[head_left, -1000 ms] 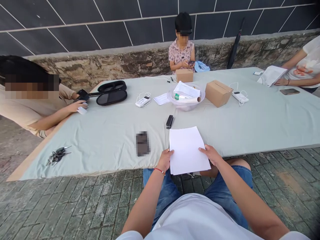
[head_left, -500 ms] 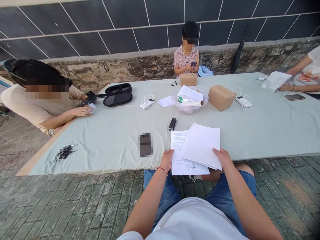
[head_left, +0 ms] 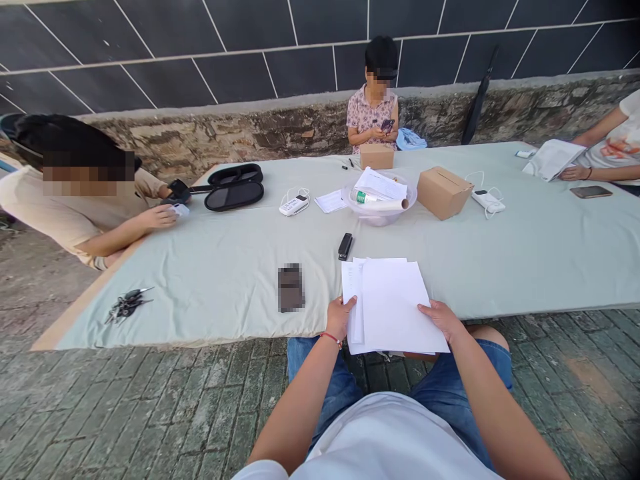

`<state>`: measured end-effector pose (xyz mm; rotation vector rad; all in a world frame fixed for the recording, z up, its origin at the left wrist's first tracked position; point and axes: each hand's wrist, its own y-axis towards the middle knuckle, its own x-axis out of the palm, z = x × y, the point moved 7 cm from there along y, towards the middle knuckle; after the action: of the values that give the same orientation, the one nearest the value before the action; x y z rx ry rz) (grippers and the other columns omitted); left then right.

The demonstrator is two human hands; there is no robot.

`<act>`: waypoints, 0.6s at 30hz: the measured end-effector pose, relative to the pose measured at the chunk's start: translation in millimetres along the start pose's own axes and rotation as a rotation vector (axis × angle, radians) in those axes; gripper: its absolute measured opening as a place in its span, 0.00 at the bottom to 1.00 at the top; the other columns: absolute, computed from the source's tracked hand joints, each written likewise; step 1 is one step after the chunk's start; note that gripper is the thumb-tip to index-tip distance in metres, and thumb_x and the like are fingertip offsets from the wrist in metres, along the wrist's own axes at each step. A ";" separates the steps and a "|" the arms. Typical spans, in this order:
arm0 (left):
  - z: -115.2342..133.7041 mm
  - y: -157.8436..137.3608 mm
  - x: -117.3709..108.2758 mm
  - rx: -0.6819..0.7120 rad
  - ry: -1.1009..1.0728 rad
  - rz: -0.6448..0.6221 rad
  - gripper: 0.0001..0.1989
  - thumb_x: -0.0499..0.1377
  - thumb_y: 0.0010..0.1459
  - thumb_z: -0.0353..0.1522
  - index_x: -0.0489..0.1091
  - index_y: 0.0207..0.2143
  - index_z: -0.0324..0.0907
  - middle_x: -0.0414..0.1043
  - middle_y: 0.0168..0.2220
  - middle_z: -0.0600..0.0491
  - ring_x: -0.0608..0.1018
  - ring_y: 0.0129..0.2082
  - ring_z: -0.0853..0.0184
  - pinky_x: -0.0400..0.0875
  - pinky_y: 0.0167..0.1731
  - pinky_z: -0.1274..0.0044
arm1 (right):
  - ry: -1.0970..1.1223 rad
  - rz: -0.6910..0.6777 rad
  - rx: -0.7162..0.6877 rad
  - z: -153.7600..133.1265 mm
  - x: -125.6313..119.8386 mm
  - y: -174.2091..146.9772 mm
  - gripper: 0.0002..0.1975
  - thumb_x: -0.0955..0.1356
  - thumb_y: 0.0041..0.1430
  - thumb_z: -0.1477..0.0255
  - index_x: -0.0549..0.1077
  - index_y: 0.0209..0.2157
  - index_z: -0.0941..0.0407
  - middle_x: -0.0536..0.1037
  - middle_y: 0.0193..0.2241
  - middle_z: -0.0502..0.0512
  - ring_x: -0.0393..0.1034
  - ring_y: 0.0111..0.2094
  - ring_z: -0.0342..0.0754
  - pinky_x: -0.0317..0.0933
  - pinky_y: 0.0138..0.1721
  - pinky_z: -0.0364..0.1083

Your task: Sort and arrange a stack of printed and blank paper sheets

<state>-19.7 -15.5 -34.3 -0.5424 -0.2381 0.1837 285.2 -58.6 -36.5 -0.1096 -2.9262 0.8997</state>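
Several sheets of paper (head_left: pixel 393 307) overlap in a loose stack at the table's near edge, with a blank white sheet on top. My left hand (head_left: pixel 341 317) grips the stack's left side, thumb on top and fingers hidden beneath. On the right side, my right hand (head_left: pixel 443 319) pinches the sheets with its thumb over the top one. Faint print shows on a sheet at the left. Just beyond the papers lies a black stapler (head_left: pixel 345 246). A dark blurred object (head_left: pixel 291 287) rests to the left of my left hand.
On the cloth-covered table (head_left: pixel 225 267) are keys (head_left: pixel 129 305), a black case (head_left: pixel 234 193), a white corded device (head_left: pixel 294 205), a plastic basin (head_left: pixel 373 217) holding papers and a roll, and a cardboard box (head_left: pixel 444 193). People sit at the left, far side and right.
The top sheets have shifted left and straightened over the lower ones, covering most of the print. My right hand has moved slightly left, and my left thumb now lies over the papers.
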 end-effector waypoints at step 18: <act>-1.8 0.6 -3.1 -0.022 0.012 0.015 0.07 0.60 0.53 0.35 0.67 0.28 0.39 0.76 0.27 0.50 0.78 0.28 0.65 0.73 0.33 0.73 | -0.116 0.367 -0.192 -0.8 -81.4 -15.3 0.19 0.69 0.48 0.63 0.73 0.43 0.50 0.80 0.46 0.56 0.75 0.46 0.57 0.71 0.44 0.52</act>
<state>-22.2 -16.6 -36.7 -0.5668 -0.2249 0.1921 365.6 -78.2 -31.6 -0.6442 -3.1536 0.6753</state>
